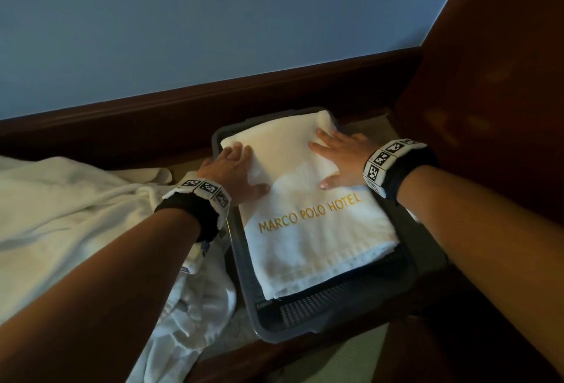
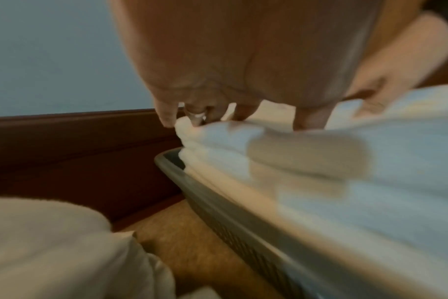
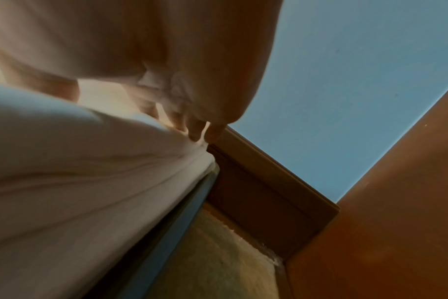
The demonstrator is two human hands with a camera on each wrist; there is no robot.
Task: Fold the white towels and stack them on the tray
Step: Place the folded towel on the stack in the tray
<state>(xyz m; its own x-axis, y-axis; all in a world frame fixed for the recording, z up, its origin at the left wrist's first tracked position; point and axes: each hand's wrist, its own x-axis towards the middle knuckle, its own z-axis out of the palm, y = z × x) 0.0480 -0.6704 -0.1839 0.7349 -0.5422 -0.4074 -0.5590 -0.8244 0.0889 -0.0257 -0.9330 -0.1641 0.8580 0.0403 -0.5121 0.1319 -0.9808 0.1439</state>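
Head view: folded towel [image 1: 308,214] lying in grey tray [image 1: 345,318], gold lettering up. Left hand [image 1: 235,172] flat on far-left corner, right hand [image 1: 338,160] flat on far-right corner, fingers spread, pressing, gripping nothing. Unfolded towels [image 1: 70,208] heaped beside left wrist.

Left wrist view: blurred; fingertips [image 2: 166,119] at towel's far edge, several layers beneath, tray rim just below.

Right wrist view: fingertips [image 3: 212,133] at far corner above tray wall.

Advice: press evenly, square corners with layers below, smooth toward near edge before lifting off.
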